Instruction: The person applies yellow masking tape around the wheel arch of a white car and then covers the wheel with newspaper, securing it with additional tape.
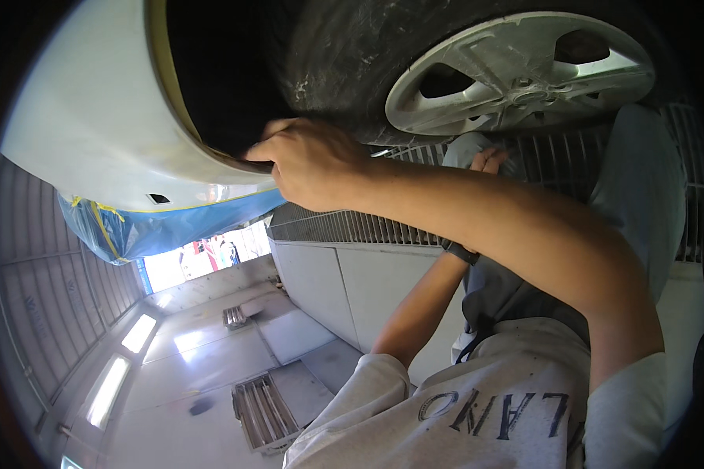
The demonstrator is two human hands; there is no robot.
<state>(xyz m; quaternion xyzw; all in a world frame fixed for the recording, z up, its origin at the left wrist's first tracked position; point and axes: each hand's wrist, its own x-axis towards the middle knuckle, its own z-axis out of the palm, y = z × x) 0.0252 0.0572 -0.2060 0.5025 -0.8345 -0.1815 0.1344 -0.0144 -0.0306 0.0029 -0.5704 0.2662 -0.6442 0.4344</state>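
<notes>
The person's right hand [309, 160] pinches the curved lip of the white painted car body panel [94, 117] at the wheel arch, fingers curled over a yellowish masking tape strip [176, 105] that follows the edge. The left hand [489, 160] rests loosely closed on the grey-trousered knee [477, 148], holding nothing discernible. The panel occupies the upper left, just beside the black rubber tyre [328, 62] with its silver plastic wheel cover [524, 70]; blue plastic masking film [164, 227] hangs at the panel's end. Likely risk: a hurried pull could tear the tape or lift it, because the arch curves tightly.
</notes>
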